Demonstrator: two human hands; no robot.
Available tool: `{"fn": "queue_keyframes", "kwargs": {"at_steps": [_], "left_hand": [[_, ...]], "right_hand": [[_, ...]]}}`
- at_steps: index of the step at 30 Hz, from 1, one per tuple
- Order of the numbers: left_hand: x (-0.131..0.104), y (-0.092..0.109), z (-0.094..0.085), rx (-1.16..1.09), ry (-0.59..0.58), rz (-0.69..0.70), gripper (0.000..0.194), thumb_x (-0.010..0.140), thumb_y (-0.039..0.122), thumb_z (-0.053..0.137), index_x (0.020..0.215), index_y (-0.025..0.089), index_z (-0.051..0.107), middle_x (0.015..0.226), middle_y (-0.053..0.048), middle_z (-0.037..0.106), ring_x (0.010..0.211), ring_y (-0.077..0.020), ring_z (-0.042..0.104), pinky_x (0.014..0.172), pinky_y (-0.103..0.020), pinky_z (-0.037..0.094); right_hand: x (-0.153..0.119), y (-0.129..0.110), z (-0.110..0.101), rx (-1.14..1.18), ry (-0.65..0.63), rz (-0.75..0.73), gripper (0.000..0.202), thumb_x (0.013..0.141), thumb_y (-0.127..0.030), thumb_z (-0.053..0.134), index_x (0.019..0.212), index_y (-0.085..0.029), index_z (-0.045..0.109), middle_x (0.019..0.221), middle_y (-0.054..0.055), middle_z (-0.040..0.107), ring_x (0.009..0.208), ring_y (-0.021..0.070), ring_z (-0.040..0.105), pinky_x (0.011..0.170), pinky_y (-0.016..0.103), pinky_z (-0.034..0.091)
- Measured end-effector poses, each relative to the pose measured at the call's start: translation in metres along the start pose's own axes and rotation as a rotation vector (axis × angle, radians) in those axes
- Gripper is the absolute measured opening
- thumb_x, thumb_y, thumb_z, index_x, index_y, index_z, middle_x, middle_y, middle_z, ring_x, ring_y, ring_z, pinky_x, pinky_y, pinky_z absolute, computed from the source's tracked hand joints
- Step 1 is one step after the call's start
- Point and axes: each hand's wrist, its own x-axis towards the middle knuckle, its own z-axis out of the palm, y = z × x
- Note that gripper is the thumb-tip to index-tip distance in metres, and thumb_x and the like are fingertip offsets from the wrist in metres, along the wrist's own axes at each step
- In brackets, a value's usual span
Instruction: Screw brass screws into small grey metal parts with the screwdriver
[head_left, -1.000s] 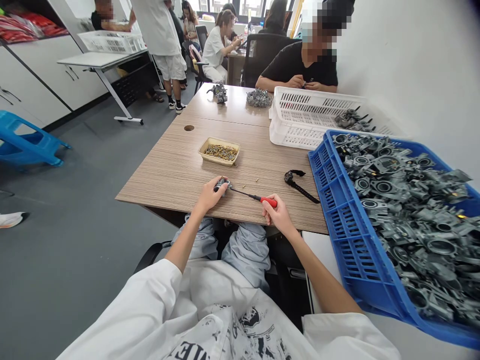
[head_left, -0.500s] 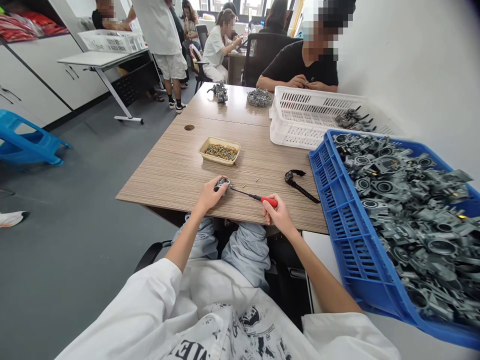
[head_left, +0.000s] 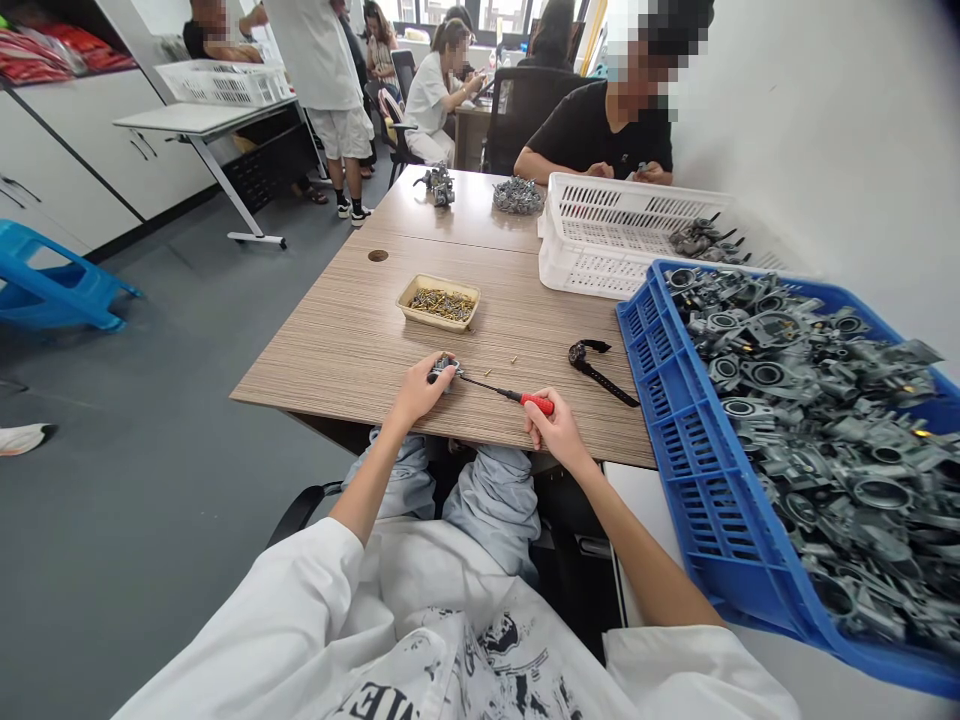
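My left hand (head_left: 422, 390) is closed around a small grey metal carburetor body (head_left: 445, 370), holding it on the table near the front edge. Part of the casting is hidden under the fingers. My right hand (head_left: 553, 425) grips the red handle of a screwdriver (head_left: 537, 403). Its thin dark shaft points left, and the tip meets the right side of the casting. Two small brass pieces (head_left: 487, 373) lie on the wood just behind the shaft. Farther back stands a cream tray (head_left: 438, 323) filled with small brass and silver parts.
A blue crate (head_left: 679, 470) heaped with metal castings stands on the right, a white crate (head_left: 592, 270) behind it. A black wristwatch (head_left: 577, 353) lies near the blue crate. At the far end are a metal assembly (head_left: 440, 186), a pile of small parts (head_left: 517, 196) and a seated co-worker (head_left: 600, 130).
My hands, the casting and the screwdriver stay practically where they were. Across the table, the co-worker's hands have moved apart, one of them holding a small part.
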Motion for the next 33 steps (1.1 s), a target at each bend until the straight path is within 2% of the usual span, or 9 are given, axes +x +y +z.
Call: {"fn": "queue_keyframes", "kwargs": {"at_steps": [33], "left_hand": [[-0.0009,0.001,-0.0004,-0.006,0.001,0.004,0.039,0.101,0.049,0.051,0.12,0.021,0.07,0.117,-0.008,0.077,0.111,-0.0249,0.07,0.102,-0.035,0.053]], "right_hand": [[-0.0003,-0.0003,0.0005,-0.003,0.004,0.018,0.045,0.091,-0.063,0.07,0.099,-0.027,0.045,0.063,-0.008,0.062,0.038,0.0102,0.048,0.034,0.021,0.043]]}}
